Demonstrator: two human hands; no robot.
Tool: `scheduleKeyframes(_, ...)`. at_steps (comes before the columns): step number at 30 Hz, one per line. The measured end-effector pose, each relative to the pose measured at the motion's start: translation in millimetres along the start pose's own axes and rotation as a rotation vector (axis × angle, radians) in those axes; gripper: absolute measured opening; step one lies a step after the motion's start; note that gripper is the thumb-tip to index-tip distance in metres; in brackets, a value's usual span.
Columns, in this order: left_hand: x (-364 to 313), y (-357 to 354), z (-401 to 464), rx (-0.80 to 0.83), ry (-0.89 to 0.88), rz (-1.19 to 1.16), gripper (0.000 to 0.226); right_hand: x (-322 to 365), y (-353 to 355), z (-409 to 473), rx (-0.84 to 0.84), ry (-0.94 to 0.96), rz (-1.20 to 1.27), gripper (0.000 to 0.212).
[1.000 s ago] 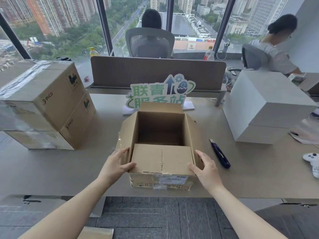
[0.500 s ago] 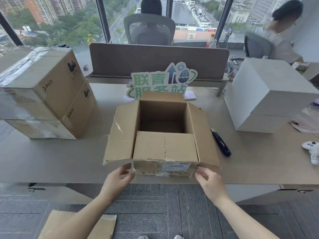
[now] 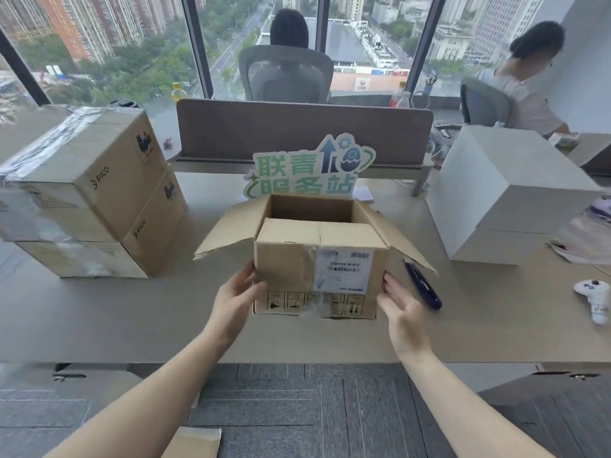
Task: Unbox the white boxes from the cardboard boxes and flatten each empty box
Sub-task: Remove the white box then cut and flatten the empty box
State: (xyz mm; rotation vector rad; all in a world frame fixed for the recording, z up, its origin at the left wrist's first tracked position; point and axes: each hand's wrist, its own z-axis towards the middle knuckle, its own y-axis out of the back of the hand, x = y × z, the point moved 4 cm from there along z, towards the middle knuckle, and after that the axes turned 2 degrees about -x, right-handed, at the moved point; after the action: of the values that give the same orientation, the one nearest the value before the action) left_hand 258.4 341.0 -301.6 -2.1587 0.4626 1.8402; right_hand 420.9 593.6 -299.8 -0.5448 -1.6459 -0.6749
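An open, empty cardboard box (image 3: 317,276) is in front of me over the desk (image 3: 99,319), its labelled front face turned toward me and its flaps spread outward. My left hand (image 3: 236,295) holds its lower left corner, thumb on the front edge and fingers behind the side. On the other side, my right hand (image 3: 401,305) lies with straight fingers against the box's right side. Two white boxes (image 3: 506,196) are stacked at the right of the desk. Two taped brown PICO boxes (image 3: 89,196) are stacked at the left.
A dark blue utility knife (image 3: 425,287) lies just right of the held box, and a white controller (image 3: 595,297) sits near the right edge. A green sign (image 3: 307,170) and a divider stand behind. Flat cardboard (image 3: 195,441) lies on the floor. Two people sit at the back.
The box has come up off the desk's front edge and tipped so its front face shows. Both hands moved from the near flap down to the box's lower sides.
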Motion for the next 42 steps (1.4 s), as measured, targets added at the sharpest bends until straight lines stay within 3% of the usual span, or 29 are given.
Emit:
scheduleKeyframes(5, -68, 0, 29, 0.009, -0.136, -0.007, 0.051, 64, -5, 30, 0.024, 0.189, 0.046, 0.039)
scheduleKeyframes(13, -93, 7, 54, 0.115, -0.123, 0.021, 0.081, 89, -20, 64, 0.129, 0.22, 0.035, 0.067)
scheduleKeyframes(18, -71, 6, 45, 0.204, -0.113, 0.035, 0.094, 68, -18, 65, 0.186, 0.156, -0.063, 0.059)
scheduleKeyframes(21, -57, 9, 43, 0.252, -0.103, 0.041, 0.108, 52, -10, 63, 0.178, 0.162, -0.075, 0.085)
scheduleKeyframes(22, -50, 10, 42, 0.262, -0.085, 0.047, 0.11, 46, -8, 61, 0.187, 0.145, -0.08, 0.087)
scheduleKeyframes(24, -34, 14, 40, 0.227, -0.017, 0.059, 0.112, 29, -7, 58, 0.235, 0.07, -0.123, 0.068)
scheduleKeyframes(25, -28, 15, 38, 0.198, 0.014, 0.077, 0.111, 21, -8, 56, 0.268, 0.036, -0.149, 0.059)
scheduleKeyframes(28, -19, 16, 36, 0.132, 0.053, 0.139, 0.093, 6, -11, 59, 0.251, -0.004, -0.142, 0.056)
scheduleKeyframes(31, -30, 15, 42, 0.086, 0.037, 0.156, 0.067, 21, -18, 59, 0.187, 0.013, -0.17, 0.023)
scheduleKeyframes(34, -48, 18, 51, 0.023, 0.003, 0.184, 0.061, 39, -19, 63, 0.122, 0.056, -0.221, 0.011)
scheduleKeyframes(38, -77, 22, 58, -0.109, -0.071, 0.356, 0.024, 51, -18, 77, 0.072, 0.108, -0.261, 0.027)
scheduleKeyframes(40, -89, 22, 62, -0.153, -0.079, 0.431, 0.026, 55, -18, 85, 0.037, 0.127, -0.304, 0.049)
scheduleKeyframes(42, -97, 20, 71, -0.171, -0.046, 0.487, 0.04, 60, -19, 92, -0.007, 0.118, -0.363, 0.053)
